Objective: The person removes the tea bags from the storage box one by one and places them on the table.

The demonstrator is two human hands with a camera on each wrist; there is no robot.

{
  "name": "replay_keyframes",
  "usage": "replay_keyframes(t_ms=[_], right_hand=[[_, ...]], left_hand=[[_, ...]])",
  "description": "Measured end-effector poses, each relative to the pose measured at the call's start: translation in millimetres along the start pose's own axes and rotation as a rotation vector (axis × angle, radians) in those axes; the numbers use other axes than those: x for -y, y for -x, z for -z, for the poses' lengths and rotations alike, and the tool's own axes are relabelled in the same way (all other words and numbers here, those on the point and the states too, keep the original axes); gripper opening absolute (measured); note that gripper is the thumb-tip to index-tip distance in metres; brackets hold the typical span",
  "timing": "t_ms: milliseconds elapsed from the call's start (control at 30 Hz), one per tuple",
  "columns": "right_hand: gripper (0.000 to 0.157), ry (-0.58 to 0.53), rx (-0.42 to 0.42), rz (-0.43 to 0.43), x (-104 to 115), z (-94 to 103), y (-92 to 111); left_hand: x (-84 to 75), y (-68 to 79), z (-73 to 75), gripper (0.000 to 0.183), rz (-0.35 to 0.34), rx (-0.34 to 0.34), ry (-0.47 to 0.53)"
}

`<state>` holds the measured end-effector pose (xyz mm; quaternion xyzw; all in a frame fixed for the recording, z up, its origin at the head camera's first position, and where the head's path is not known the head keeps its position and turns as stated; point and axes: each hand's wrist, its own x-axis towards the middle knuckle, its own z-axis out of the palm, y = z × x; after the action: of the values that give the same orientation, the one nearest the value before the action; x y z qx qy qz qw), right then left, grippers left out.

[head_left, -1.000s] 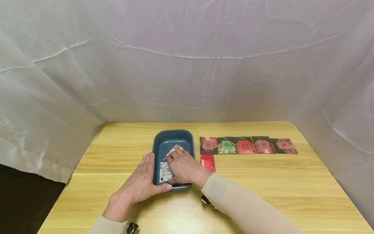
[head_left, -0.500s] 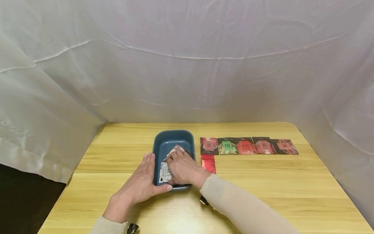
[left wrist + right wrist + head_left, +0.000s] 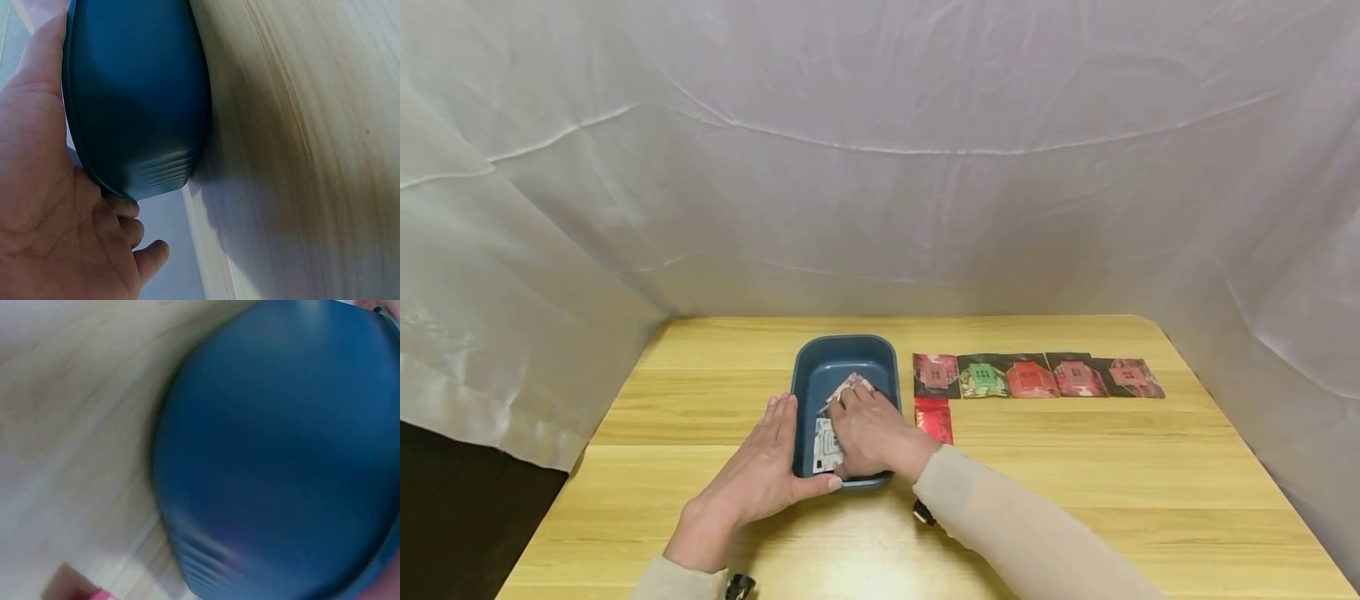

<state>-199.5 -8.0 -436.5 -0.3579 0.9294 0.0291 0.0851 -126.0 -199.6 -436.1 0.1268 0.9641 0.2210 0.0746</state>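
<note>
A deep blue plastic tub point(image 3: 831, 367) stands upright on the table. My left hand point(image 3: 756, 471) lies along its left side with straight fingers, the thumb across its front rim; the left wrist view shows the fingers at the rim. Into the tub reaches my right hand point(image 3: 874, 435), its fingers bent down among the sachets. A white printed sachet point(image 3: 826, 448) shows left of that hand, and a pinkish patterned sachet point(image 3: 852, 384) sticks out tilted beyond the knuckles. The right fingertips are hidden, and I cannot tell what they grip.
Right of the tub, several flat sachets point(image 3: 1031, 376) in dark, red and green lie in a row on the wooden table point(image 3: 1075, 467). Below the row's left end is a bright red sachet point(image 3: 933, 420). A pale cloth point(image 3: 880, 208) hangs behind the table.
The white sachet has slid slightly right and toward me inside the tub. Both hands have stayed almost in place.
</note>
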Motion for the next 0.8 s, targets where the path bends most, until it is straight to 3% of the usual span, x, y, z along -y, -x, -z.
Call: replay_keyframes(t_ms=[433, 800], right_hand=[[0.087, 0.032, -0.133, 0.050, -16.2, 13.7, 8.9], [0.082, -0.059, -0.191, 0.038, -50.1, 37.0, 33.2]], left_hand=[[0.9, 0.3, -1.2, 0.137, 0.001, 0.007, 0.000], [0.5, 0.3, -0.9, 0.138, 0.013, 0.004, 0.005]])
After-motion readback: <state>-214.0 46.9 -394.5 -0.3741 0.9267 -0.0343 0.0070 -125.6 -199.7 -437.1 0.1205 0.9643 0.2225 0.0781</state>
